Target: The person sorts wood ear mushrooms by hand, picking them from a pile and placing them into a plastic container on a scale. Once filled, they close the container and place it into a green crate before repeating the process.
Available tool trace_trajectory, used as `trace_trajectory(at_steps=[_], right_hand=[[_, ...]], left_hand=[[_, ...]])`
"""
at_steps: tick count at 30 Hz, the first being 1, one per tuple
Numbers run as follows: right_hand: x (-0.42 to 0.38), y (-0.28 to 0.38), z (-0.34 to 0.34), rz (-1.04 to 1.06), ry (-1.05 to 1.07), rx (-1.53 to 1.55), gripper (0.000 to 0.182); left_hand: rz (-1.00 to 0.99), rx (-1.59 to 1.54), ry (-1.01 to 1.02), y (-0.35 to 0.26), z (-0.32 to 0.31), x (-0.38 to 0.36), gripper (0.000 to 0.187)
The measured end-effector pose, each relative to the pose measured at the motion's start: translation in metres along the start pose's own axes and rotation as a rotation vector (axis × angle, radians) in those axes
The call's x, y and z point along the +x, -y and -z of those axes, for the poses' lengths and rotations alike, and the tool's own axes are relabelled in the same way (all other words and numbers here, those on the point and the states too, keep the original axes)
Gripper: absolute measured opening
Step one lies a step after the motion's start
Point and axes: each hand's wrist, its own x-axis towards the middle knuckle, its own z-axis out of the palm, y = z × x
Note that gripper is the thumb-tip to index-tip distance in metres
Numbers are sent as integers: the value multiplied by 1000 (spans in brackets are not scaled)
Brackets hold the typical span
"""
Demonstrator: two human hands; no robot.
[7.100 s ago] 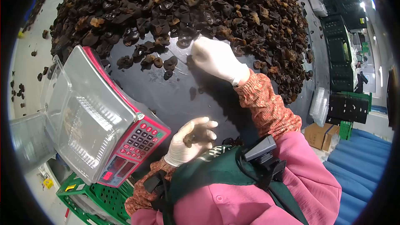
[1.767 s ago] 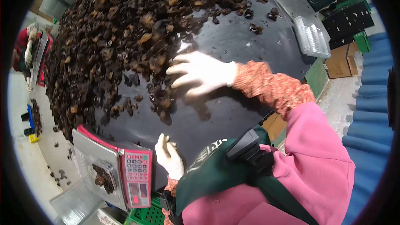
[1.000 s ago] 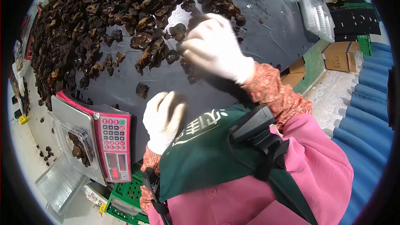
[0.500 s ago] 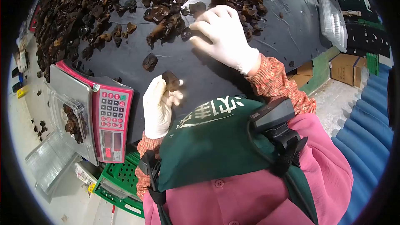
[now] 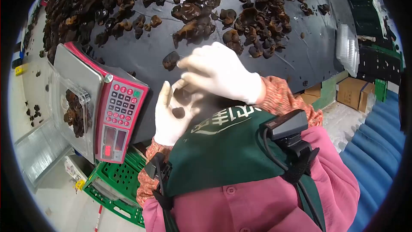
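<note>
My left hand (image 5: 168,118), in a white glove, is turned palm up with its fingers curled around a small dark wood ear mushroom (image 5: 178,112). Just above it, my gloved right hand (image 5: 225,75) reaches over from the right, its thumb and fingers closed at another wood ear piece (image 5: 183,96) between the two hands. Part of that piece is hidden by the fingers. A single loose wood ear (image 5: 171,60) lies on the dark table beyond my fingertips.
A large heap of wood ears (image 5: 116,0) covers the far table (image 5: 296,51). At left stands a pink scale (image 5: 122,111) bearing a clear plastic box (image 5: 88,99) with wood ears inside. Clear trays (image 5: 346,49) are stacked at right. A green crate (image 5: 118,176) sits below the scale.
My right hand has come back from the heap, toward me and left, to meet my left hand. A second wood ear piece now shows between them. The view has shifted slightly.
</note>
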Motion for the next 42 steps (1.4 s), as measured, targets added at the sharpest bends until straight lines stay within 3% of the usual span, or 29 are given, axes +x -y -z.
trace_trajectory(at_steps=[3, 6, 7, 10, 11, 15, 18, 19, 22, 26, 30, 34, 36, 39, 41, 42], right_hand=[[19, -9, -32, -40, 57, -239, 34], [22, -14, -46, -32, 70, -283, 17], [18, -6, -42, -54, -28, -206, 15], [5, 14, -10, -25, 132, 94, 26], [2, 16, -5, -55, 133, 180, 34], [31, -16, 10, -164, -77, -422, 29], [30, -49, 3, -197, -145, -473, 16], [31, -48, 4, -172, -279, -373, 12], [28, -28, 30, -703, -136, 482, 14], [12, -40, 46, -854, -13, 985, 19], [6, -30, 49, -885, -123, 1153, 23], [-4, -30, 48, -856, -57, 1161, 23], [-7, -26, 48, -797, 19, 1132, 23], [-8, -1, 48, -745, 150, 962, 27], [-14, -7, 37, -603, 295, 820, 24], [-13, -5, 35, -547, 315, 580, 23]], left_hand=[[48, 63, -14, -2, 21, -3, 38], [40, 108, -20, -3, 20, -12, 39], [40, 111, -35, -3, 19, -11, 44], [-17, -47, 23, -4, 5, -10, 57], [60, -46, -46, -10, -4, -11, 56], [79, 88, -114, -4, 0, -1, 38], [71, 123, -16, -6, 4, 0, 33], [56, 129, -35, -7, 5, 0, 31], [-9, 110, -53, -8, 6, 1, 31], [-11, 100, 44, -10, 10, 10, 34], [-33, 133, 140, -13, 8, 14, 36], [-49, 221, 151, -14, 3, 18, 41], [-48, 248, 179, -14, 2, 20, 53], [-50, 185, 287, -13, -4, 22, 63], [-63, 186, 243, -10, -3, 22, 52], [-74, 225, 213, -9, -1, 22, 47]])
